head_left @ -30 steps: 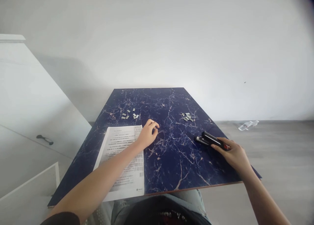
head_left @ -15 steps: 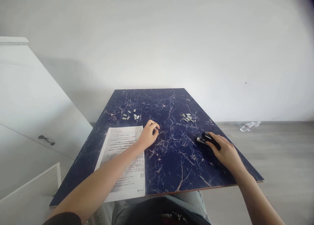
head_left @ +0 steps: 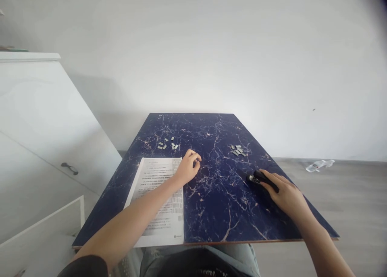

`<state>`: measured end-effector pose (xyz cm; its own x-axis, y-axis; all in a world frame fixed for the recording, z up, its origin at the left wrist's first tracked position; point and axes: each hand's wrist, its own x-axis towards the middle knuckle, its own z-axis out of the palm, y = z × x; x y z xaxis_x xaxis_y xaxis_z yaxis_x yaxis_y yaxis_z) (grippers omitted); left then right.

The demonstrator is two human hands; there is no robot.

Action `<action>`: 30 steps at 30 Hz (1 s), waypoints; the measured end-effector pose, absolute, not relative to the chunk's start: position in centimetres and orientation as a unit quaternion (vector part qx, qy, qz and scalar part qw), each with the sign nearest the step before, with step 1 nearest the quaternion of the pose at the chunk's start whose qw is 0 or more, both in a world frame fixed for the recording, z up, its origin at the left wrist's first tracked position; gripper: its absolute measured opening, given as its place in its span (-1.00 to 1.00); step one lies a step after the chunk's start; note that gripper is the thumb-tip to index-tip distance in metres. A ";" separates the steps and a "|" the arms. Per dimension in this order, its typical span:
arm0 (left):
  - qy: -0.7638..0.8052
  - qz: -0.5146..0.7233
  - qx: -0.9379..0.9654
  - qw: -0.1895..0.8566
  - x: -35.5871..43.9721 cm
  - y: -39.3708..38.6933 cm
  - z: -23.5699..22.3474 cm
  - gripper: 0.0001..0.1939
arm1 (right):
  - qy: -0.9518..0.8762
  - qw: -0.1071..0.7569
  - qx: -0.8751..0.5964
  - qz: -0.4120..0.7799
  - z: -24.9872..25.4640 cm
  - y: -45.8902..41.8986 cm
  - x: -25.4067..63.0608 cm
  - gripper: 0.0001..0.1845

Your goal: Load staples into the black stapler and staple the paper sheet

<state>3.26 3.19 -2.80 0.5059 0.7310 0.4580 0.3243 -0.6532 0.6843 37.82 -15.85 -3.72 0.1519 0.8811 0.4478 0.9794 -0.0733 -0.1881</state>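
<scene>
On the table (head_left: 211, 212), we've got paper (head_left: 160, 168) front left and 1 staple cluster (head_left: 168, 144) behind it. Over right, there's the stapler (head_left: 262, 179), before another staple group (head_left: 238, 150) (cabinet (head_left: 45, 107) left of the table).

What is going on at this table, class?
A person sits at a dark blue marbled table. Their right hand grips a black stapler. Their left hand, fingers curled, is by the upper right edge of the printed paper, the forearm crossing the page. Beyond lie two groups of small metallic strips, one on the left, one on the right.
</scene>
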 end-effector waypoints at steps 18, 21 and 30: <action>0.365 0.388 0.817 0.220 2.3 4.5 -1.4 -0.82 | -0.616 0.296 -0.725 -0.083 -4.2 -16.0 37.4 -0.51; 0.389 0.351 0.822 0.226 1.0 5.6 0.9 -0.84 | -0.615 0.315 -0.716 -0.097 -3.9 -16.1 36.8 -0.50; 0.405 0.016 0.881 0.246 -4.8 7.3 5.3 -0.87 | -0.525 0.429 -0.713 -0.181 -2.2 -17.2 35.2 -0.74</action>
<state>-4.75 7.26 5.33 0.6716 0.7209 -0.1708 0.7051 -0.5513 0.4460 35.22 -17.20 -2.16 0.3843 0.5924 0.7081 0.9028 -0.0808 -0.4224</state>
